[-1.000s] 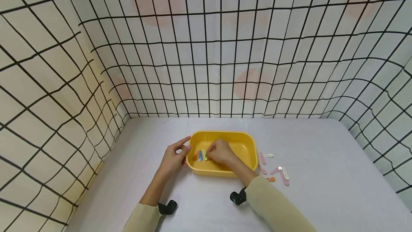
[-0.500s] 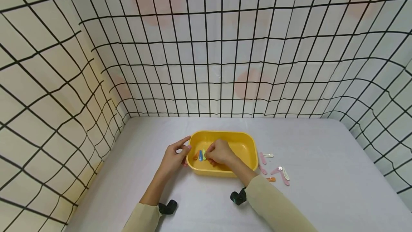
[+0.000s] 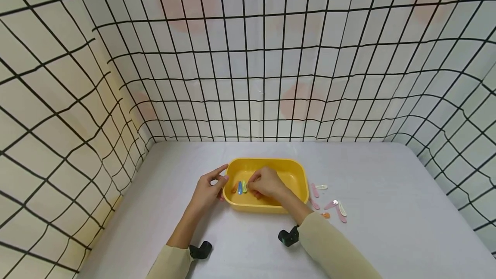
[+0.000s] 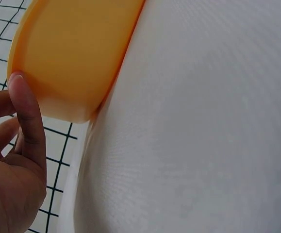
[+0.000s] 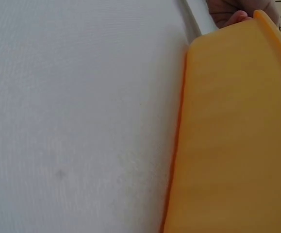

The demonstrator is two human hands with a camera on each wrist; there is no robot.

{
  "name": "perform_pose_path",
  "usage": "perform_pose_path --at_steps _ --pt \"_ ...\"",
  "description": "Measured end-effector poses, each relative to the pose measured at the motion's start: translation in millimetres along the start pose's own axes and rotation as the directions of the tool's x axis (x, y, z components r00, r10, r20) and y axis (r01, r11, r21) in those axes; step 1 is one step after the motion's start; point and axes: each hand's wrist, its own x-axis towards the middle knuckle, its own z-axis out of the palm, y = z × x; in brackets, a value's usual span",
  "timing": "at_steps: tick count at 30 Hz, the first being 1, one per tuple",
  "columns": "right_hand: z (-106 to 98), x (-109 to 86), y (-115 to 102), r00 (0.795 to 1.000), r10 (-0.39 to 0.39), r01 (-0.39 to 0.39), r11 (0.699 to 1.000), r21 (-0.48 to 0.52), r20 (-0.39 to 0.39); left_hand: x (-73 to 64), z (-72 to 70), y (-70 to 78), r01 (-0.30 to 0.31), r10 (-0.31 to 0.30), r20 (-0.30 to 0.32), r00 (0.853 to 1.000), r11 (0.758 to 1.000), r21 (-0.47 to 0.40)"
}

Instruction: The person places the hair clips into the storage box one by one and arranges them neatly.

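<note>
A yellow plastic tray [image 3: 267,208] stands on the table. My left hand [image 3: 207,190] holds its left end; in the left wrist view the thumb [image 4: 27,109] bears on the tray's rim, other fingers behind it. Inside the tray, an orange hair clip [image 3: 234,187], a blue hair clip [image 3: 240,187] and a light green hair clip [image 3: 244,187] lie side by side. My right hand [image 3: 266,182] is down in the tray, fingers bent, fingertips just right of the green clip. Whether anything is between those fingertips is hidden.
Right of the tray lie several loose hair clips: a pink clip [image 3: 315,190], a white clip [image 3: 321,187], another white clip [image 3: 342,209] and an orange clip [image 3: 326,215] partly behind the right forearm. Black-gridded white walls [image 3: 263,63] enclose the table's back and sides.
The light green clip, partly behind my right fingertips before, now shows more fully beside the blue one. The fingertips have drawn slightly off to its right. My left hand stays on the tray.
</note>
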Motion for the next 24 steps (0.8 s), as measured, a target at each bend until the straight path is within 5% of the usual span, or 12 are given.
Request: perform_pose_path --at_steps 17,24 --pt "-42 -27.5 6 0.995 0.021 -0.020 1.000 0.006 -0.093 -1.4 1.3 -0.2 -0.023 0.023 -0.015 1.000 1.000 0.010" --pt "-62 -38.7 12 0.992 -0.030 0.032 0.999 0.010 -0.125 0.4 2.7 -0.1 -0.020 0.020 -0.009 1.000 1.000 0.012"
